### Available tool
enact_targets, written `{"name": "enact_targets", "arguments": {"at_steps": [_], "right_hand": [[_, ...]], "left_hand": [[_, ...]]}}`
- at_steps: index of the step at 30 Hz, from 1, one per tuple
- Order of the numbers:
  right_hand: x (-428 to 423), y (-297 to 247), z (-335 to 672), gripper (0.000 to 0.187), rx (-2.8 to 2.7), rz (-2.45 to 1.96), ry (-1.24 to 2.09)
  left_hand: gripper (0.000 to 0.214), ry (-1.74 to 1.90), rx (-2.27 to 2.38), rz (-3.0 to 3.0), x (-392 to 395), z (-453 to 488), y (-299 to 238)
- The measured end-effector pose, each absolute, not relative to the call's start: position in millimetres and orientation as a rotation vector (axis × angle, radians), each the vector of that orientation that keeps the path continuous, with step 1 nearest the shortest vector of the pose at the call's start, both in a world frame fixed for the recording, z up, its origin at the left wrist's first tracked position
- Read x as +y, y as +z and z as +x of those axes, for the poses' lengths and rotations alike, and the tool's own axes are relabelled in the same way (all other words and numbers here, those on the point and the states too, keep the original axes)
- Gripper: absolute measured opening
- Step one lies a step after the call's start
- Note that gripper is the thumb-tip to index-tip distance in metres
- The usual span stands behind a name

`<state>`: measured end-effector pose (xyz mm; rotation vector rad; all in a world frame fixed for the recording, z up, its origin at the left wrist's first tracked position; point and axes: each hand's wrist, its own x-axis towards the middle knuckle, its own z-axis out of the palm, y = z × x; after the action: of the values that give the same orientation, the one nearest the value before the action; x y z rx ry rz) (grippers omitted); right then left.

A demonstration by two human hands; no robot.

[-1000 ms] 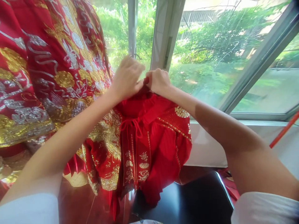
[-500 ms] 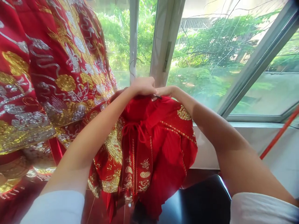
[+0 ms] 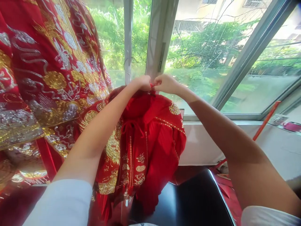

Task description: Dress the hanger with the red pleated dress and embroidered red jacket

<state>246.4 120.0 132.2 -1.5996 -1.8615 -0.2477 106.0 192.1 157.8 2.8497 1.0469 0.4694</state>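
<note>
A red garment with gold embroidery (image 3: 150, 141) hangs in front of me by the window. My left hand (image 3: 141, 84) and my right hand (image 3: 166, 83) meet at its top edge, both with fingers pinched on the red fabric there. A thin wire hanger hook (image 3: 127, 70) shows just left of my left hand. A red drawstring bow lies on the garment's front, below my hands.
A large red robe with gold and silver embroidery (image 3: 47, 78) hangs at the left, close to my left arm. A black chair (image 3: 188, 201) stands below the garment. The window frame (image 3: 160, 37) is behind; an orange pole (image 3: 265, 121) leans on the sill at right.
My hands dropped to the garment's top edge, then rose slightly and stay pinched together there. The view shifted a little to the right, showing more of the sill.
</note>
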Motion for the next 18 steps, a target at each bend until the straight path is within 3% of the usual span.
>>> {"name": "enact_targets", "arguments": {"at_steps": [2,6,9,15,18], "right_hand": [[127,125,265,0.024,-1.930,-1.410,0.076],[131,104,285,0.059,-1.867,-1.091,0.446],[113,85,271,0.055,-1.876,-1.072,0.597],[104,75,252,0.022,-1.696,-1.415,0.378],[121,90,276,0.021,-1.359,-1.525,-0.056]], "left_hand": [[0.020,0.525,0.949,2.832,188,102,154],[0.019,0.551,0.556,2.727,189,94,150],[0.015,0.473,0.388,2.683,190,90,152],[0.016,0.500,0.619,2.803,188,87,155],[0.032,0.547,0.636,2.815,186,95,157]]}}
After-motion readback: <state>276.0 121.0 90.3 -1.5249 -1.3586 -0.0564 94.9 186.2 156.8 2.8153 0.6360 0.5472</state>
